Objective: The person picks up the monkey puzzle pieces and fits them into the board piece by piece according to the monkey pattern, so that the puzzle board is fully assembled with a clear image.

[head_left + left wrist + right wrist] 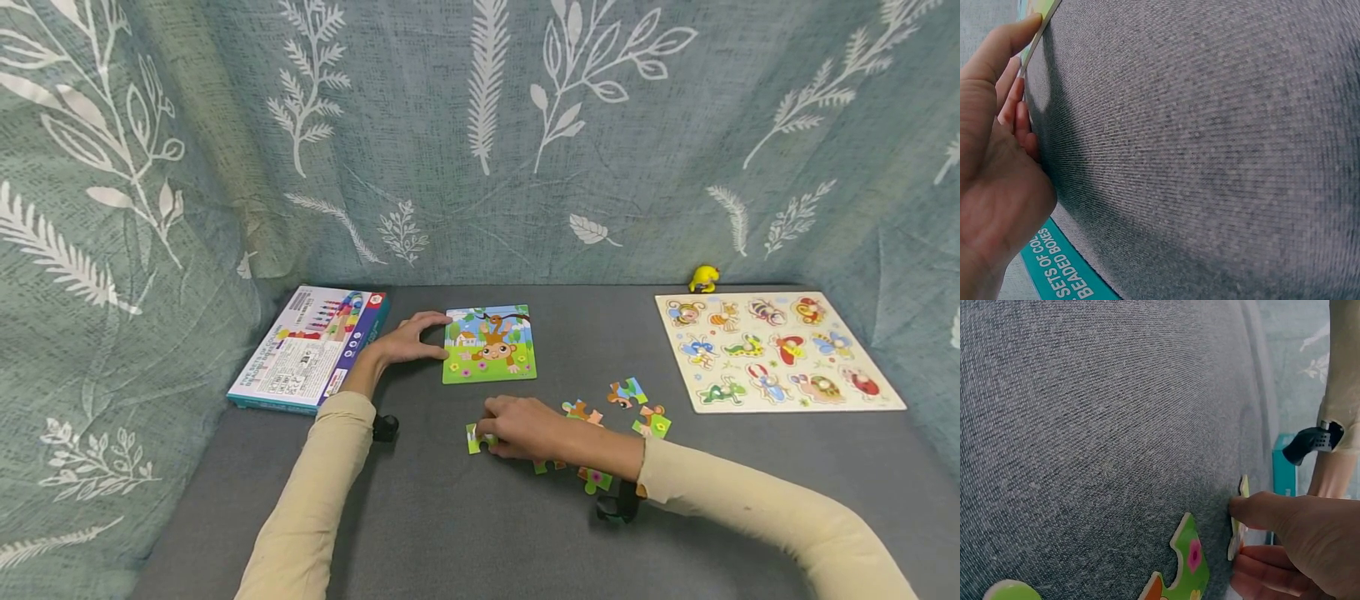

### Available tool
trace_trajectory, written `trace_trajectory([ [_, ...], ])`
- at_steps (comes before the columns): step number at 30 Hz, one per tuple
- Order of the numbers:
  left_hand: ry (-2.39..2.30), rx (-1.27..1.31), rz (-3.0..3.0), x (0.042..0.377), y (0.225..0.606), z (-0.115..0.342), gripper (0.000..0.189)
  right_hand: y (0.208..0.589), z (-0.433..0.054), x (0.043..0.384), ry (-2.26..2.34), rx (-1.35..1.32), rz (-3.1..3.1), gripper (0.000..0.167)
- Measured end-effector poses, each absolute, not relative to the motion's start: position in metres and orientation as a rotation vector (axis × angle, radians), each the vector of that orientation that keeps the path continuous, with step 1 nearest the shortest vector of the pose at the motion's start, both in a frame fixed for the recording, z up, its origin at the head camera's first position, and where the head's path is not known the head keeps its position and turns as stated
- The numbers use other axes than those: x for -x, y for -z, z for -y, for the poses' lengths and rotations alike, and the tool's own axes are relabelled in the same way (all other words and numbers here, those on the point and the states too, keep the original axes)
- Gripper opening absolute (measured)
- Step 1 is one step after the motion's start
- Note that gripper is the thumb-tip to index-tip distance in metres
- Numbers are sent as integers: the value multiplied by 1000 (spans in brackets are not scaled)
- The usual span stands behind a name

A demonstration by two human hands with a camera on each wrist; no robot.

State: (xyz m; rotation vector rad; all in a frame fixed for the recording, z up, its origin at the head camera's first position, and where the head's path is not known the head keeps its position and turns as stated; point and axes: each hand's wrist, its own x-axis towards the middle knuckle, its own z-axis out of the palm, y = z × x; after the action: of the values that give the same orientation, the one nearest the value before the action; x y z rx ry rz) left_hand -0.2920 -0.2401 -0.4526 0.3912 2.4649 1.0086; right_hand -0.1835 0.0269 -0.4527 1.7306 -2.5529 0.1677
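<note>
In the head view my left hand is at the left edge of a square monkey picture board, thumb and forefinger apart along that edge. Seen from the left wrist, the thumb touches the board's rim, with the other fingers bent below it. My right hand pinches a green jigsaw piece between thumb and fingers, just in front of the board. The right wrist view shows this jigsaw piece edge-on. Loose jigsaw pieces lie around the right wrist, some partly hidden under the forearm.
On the left a flat box lies close to my left wrist. A wooden insect puzzle board is at the right, and a small yellow toy stands behind it. A leaf-patterned curtain closes off the grey table's back.
</note>
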Motion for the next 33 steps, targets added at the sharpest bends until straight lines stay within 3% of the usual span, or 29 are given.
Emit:
trace_trajectory([
  [18,-991,-386,-2471,290,453,244,68,447,-18,183,-132,-1760,2584,19],
  [24,-981,-396,-2494,291,450,243,69,433,-19,229,-129,-1639,2611,19],
  [33,-993,-396,-2481,291,451,240,69,426,2,302,-327,-1562,2961,31],
])
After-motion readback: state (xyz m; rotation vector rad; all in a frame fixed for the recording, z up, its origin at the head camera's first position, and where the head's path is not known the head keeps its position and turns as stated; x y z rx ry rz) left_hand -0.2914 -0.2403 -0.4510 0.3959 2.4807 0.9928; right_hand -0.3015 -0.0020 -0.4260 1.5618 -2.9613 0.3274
